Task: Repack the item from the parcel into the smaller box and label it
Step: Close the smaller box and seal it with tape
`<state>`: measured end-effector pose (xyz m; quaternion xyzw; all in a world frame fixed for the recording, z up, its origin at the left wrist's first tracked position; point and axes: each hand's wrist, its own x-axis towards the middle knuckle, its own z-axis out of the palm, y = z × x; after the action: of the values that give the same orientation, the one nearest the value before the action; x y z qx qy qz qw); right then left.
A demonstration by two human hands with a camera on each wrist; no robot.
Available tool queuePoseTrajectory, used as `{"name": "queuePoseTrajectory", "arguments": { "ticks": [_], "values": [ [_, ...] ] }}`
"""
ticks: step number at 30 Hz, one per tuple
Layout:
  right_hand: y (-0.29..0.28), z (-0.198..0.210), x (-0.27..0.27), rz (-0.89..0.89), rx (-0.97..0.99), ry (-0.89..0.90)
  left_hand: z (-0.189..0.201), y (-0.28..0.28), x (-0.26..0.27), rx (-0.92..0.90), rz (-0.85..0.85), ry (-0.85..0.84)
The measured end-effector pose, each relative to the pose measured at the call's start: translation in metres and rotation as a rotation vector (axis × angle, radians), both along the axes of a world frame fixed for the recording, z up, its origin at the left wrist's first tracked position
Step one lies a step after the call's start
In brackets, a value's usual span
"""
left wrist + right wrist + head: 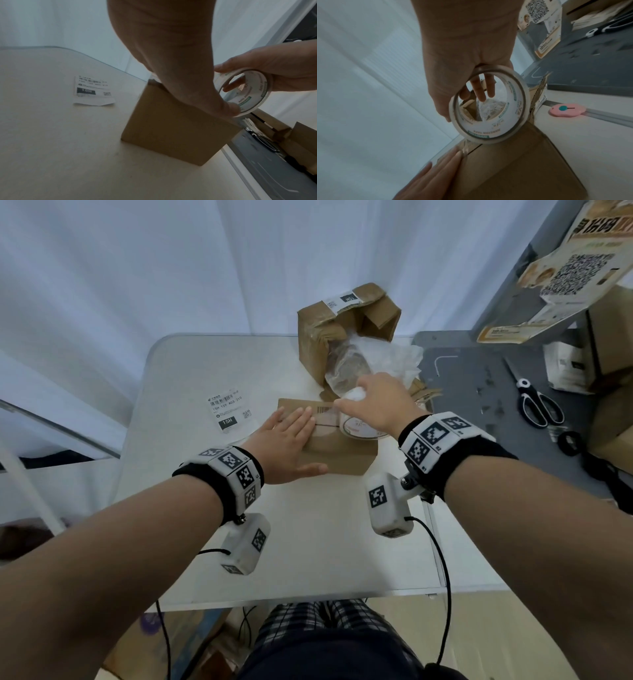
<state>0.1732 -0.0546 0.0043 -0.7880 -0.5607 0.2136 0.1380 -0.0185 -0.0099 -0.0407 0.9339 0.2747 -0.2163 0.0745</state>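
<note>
Cardboard of the smaller box [337, 451] is sitting closed near the middle of the white table [308, 542], its flaps meeting along a seam on top. Bare tabletop is lying open between the box and the near table edge, and more is lying open to the left, where a printed label [229, 410] is resting flat, well apart from the box. Behind the box, the opened parcel [329, 333] is standing near the far table edge with crumpled clear plastic wrap [380, 361] spilling from its open side. To the right, the white table is butting against a grey surface [479, 392] on which scissors [537, 405] are lying. A pink cutter [566, 109] is lying on the white table just beside that border.

Left hand [287, 446] is lying palm-down on the left part of the box top, its fingers [436, 174] straight and pressed together, thumb reaching along the near edge. Right hand [376, 402] is reaching over the far right part of the box, its fingers curled through the core of a roll of clear tape [489, 106] and gripping it. The roll is standing on edge on the box top, touching the cardboard by the seam, with a short strip of tape lying toward the left fingertips.
</note>
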Motion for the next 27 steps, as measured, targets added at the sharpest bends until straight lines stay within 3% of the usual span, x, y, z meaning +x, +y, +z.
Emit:
{"name": "queuePoseTrajectory", "arguments": {
  "ticks": [11, 15, 27],
  "values": [
    [0.001, 0.003, 0.013, 0.041, 0.015, -0.025, -0.002, 0.0, 0.015, -0.059, -0.017, 0.017],
    [-0.006, 0.006, 0.03, 0.087, -0.084, -0.185, -0.002, 0.002, 0.012, -0.051, -0.038, -0.004],
    [-0.007, -0.005, 0.034, 0.001, -0.123, -0.217, -0.007, -0.01, 0.024, -0.004, 0.028, -0.072]
  ]
}}
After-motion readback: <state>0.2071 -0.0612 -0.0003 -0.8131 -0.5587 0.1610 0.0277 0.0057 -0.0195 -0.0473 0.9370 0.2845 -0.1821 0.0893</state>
